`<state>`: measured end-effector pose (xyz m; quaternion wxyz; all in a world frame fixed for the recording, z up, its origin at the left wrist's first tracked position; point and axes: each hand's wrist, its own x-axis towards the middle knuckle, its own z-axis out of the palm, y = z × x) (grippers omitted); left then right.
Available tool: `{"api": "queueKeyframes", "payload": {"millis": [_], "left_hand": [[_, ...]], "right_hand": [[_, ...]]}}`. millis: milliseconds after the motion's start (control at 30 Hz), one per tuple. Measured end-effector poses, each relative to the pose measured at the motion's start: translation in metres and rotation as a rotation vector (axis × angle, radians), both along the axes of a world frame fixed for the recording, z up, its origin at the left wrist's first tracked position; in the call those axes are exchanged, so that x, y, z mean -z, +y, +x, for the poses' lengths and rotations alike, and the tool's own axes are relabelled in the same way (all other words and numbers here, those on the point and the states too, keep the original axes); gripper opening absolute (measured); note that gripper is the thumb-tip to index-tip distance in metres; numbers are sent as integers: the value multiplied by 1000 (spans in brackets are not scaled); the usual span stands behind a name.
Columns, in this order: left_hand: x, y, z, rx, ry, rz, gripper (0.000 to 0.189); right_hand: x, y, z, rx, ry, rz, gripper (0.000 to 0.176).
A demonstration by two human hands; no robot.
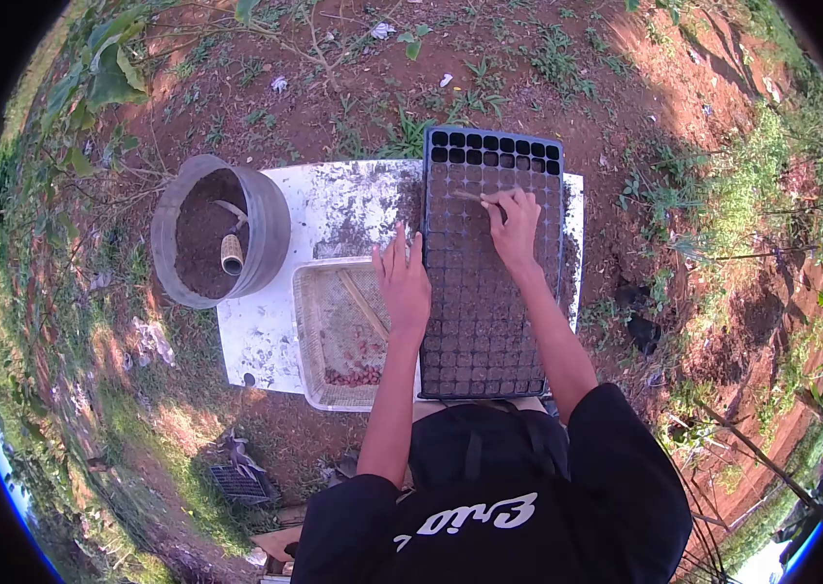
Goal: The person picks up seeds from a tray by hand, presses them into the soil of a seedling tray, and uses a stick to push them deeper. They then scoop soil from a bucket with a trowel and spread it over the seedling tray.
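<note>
A black seedling tray [489,321] lies on a white board, most of its cells filled with dark soil and the cells at its far end without soil. My right hand [513,216] is over the upper part of the tray, its fingers pinching a short thin stick [468,196]. At the tray's left edge is my left hand [402,277], fingers spread and holding nothing. Beneath and beside it sits a pale rectangular basin [310,341] with small reddish seeds [353,377] near its front and a wooden strip [365,305] lying across it.
A round grey tub [275,226] of soil stands at the left, holding a tool with a ribbed cylindrical handle [232,255]. The soil-stained white board [358,190] rests over reddish ground with weeds. Leafy branches [115,73] hang at the upper left.
</note>
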<state>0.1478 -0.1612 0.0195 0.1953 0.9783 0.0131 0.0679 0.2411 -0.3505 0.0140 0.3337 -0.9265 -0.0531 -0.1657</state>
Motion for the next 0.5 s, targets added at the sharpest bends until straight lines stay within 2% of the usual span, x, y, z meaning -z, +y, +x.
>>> {"api": "queueKeyframes", "payload": {"millis": [67, 233, 333, 500], "left_hand": [[0, -1, 1, -1, -31, 34, 31], [-3, -3, 1, 17, 3, 36, 30], [-5, -6, 2, 21, 18, 55, 31], [-4, -2, 1, 15, 28, 66, 31]], "right_hand": [[-9, -16, -56, -49, 73, -47, 12], [-25, -46, -159, -109, 165, -184, 16], [-22, -49, -167, -126, 161, -211, 17], [-11, -44, -113, -61, 94, -231, 12]]}}
